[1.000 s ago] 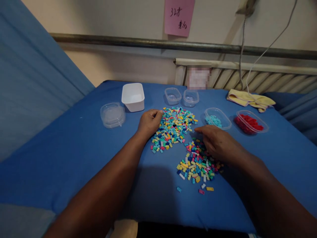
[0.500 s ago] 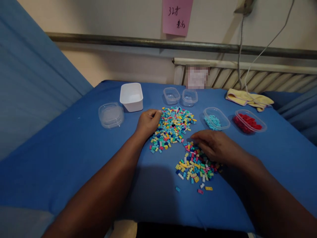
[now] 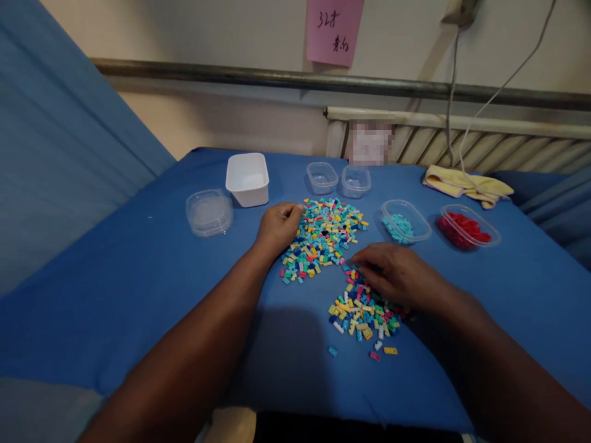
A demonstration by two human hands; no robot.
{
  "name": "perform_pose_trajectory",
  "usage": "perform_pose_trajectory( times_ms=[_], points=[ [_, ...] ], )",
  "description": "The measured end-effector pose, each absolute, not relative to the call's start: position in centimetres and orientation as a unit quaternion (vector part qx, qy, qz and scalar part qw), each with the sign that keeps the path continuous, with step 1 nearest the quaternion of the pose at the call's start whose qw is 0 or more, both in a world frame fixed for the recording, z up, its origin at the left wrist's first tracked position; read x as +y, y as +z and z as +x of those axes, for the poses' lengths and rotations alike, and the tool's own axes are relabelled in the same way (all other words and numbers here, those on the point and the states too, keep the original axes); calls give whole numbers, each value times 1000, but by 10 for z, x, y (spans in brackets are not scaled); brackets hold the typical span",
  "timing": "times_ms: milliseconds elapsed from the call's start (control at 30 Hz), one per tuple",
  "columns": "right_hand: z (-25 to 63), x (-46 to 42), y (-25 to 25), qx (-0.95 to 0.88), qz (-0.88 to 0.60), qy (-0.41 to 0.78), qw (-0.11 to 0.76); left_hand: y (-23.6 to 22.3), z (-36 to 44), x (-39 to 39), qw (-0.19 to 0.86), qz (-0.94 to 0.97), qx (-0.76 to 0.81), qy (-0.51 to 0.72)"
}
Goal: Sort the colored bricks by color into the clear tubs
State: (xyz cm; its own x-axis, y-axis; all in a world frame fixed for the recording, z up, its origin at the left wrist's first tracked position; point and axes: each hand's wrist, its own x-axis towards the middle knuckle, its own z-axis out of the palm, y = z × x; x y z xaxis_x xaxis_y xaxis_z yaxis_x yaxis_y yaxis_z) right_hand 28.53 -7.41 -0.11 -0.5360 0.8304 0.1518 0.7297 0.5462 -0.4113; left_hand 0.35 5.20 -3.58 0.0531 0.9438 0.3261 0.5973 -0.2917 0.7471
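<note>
A larger heap of small toy building bricks (image 3: 330, 231), mostly turquoise, yellow and pink, is spread over the blue cloth. My left hand (image 3: 280, 224) rests against its left edge, fingers curled closed; whatever is in them is hidden. A smaller heap of mixed bricks (image 3: 362, 314) lies nearer to me on the right. Over its far end hovers my right hand (image 3: 392, 271), fingertips drawn together by the gap between the heaps. I cannot make out what its fingertips hold. The right hand covers part of the smaller heap.
Behind the heaps are a white tub (image 3: 248, 181) and two clear containers (image 3: 322, 178). To the right sit a container of turquoise bricks (image 3: 399, 227) and one of red bricks (image 3: 468, 231). Clear lids (image 3: 210, 214) are stacked left; a yellow cloth (image 3: 466, 184) lies back right.
My right hand has shifted slightly left, its fingertips nearer to the larger heap. My left hand stays against the heap's edge. The whole view has shifted a little.
</note>
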Motion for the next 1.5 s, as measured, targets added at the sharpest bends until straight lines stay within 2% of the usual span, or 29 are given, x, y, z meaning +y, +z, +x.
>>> perform_pose_trajectory(
  times_ms=[400, 567, 700, 800, 900, 1033, 1200, 1367, 1500],
  points=[
    [268, -71, 7, -835, -491, 207, 140, -38, 3, 53, 221, 690, 551, 414],
    [247, -66, 2, -841, -479, 162, 192, -38, 4, 54, 219, 692, 549, 414],
    [231, -61, -5, -865, -472, 93, 142, -38, 4, 53, 228, 686, 552, 416],
    [228, -60, -10, -859, -488, 88, 126, -38, 4, 53, 219, 691, 556, 407],
    [233, -62, -12, -850, -482, 123, 171, -38, 4, 53, 214, 694, 554, 407],
    [252, -68, -2, -822, -474, 153, 277, -38, 4, 53, 216, 695, 551, 407],
    [303, -61, 10, -737, -549, 7, 393, -39, 3, 52, 225, 694, 553, 402],
    [344, -43, 1, -698, -613, -116, 352, -36, 4, 51, 228, 689, 554, 409],
    [329, -47, -3, -748, -548, -106, 361, -36, 4, 52, 227, 693, 553, 402]
  ],
)
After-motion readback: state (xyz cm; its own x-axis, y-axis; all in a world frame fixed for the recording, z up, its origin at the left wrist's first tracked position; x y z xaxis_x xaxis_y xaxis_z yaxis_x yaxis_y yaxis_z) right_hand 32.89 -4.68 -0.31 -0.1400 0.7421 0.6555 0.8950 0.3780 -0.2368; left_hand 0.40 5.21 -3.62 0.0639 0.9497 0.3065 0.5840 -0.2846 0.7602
